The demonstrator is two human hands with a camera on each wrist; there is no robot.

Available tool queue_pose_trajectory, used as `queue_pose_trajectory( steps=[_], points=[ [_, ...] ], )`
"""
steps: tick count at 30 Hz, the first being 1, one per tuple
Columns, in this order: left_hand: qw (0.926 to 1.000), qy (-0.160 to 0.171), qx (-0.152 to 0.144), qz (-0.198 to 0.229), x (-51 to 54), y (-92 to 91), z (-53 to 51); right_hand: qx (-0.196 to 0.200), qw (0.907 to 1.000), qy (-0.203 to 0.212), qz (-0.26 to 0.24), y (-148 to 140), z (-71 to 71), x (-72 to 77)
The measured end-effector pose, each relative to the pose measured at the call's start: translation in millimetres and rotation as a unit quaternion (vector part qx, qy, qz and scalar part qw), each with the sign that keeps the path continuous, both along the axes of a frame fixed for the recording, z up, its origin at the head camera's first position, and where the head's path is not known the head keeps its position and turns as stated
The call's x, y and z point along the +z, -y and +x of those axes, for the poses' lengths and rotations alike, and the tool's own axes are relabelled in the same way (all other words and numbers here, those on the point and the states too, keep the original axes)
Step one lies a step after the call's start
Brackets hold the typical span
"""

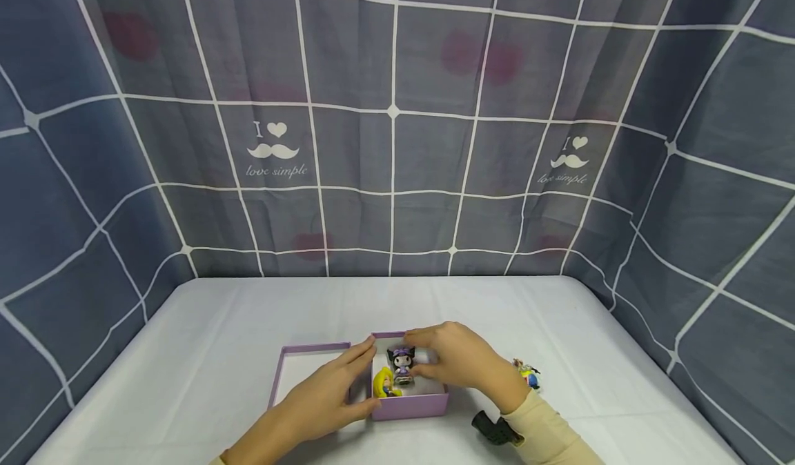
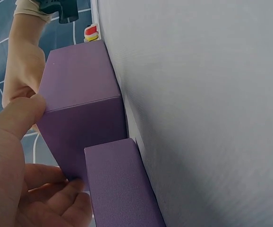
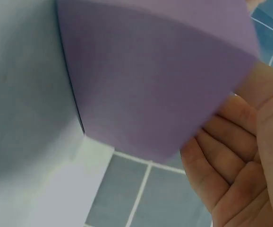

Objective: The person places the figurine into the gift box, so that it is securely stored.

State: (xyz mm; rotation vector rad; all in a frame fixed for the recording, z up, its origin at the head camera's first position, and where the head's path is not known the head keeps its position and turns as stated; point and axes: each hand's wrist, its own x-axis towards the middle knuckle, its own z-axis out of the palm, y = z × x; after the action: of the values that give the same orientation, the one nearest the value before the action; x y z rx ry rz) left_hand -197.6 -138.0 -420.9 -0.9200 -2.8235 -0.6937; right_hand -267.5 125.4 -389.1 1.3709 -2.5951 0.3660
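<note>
An open purple box (image 1: pixel 410 407) stands on the white table. Inside it are a small figurine with black ears and a purple dress (image 1: pixel 402 363) and a yellow-haired figurine (image 1: pixel 384 382) at the near left. My left hand (image 1: pixel 329 392) grips the box's left side, thumb at the near corner and fingers at the far one. Reaching over the right wall, my right hand (image 1: pixel 462 358) pinches the black-eared figurine by its right side and head. In the right wrist view, the box wall (image 3: pixel 155 80) hides the fingertips and the figurine.
Left of the box lies a shallow purple lid (image 1: pixel 313 348), its white inside facing up, partly behind the left hand. A colourful figurine (image 1: pixel 528 374) is on the table beyond the right wrist. A black wrist device (image 1: pixel 495 429) sits at the right sleeve. Grid-patterned curtains surround the table.
</note>
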Motion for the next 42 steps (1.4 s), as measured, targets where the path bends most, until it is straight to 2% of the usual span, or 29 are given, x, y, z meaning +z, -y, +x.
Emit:
queue_pose_trajectory(
  steps=[7, 15, 28, 34, 42],
  points=[
    [1.0000, -0.005, 0.004, 0.003, 1.1, -0.7, 0.3, -0.039, 0.9985, 0.026, -0.030, -25, 3.7, 11.5],
    [0.9999, -0.009, 0.007, 0.001, 1.4, -0.6, 1.5, -0.080, 0.9951, 0.017, -0.057, -55, 7.0, 12.8],
    [1.0000, -0.006, 0.003, 0.003, 1.9, -0.2, 0.3, -0.139, 0.9880, 0.023, -0.064, -104, 15.0, -0.2],
    [0.9999, -0.009, 0.003, 0.005, 1.2, 0.2, 0.5, -0.175, 0.9814, 0.041, -0.069, -122, 17.3, -7.4],
    [0.9999, -0.014, 0.006, 0.001, -0.9, -0.2, 0.5, -0.219, 0.9711, 0.043, -0.084, -148, 20.7, -21.0]
  ],
)
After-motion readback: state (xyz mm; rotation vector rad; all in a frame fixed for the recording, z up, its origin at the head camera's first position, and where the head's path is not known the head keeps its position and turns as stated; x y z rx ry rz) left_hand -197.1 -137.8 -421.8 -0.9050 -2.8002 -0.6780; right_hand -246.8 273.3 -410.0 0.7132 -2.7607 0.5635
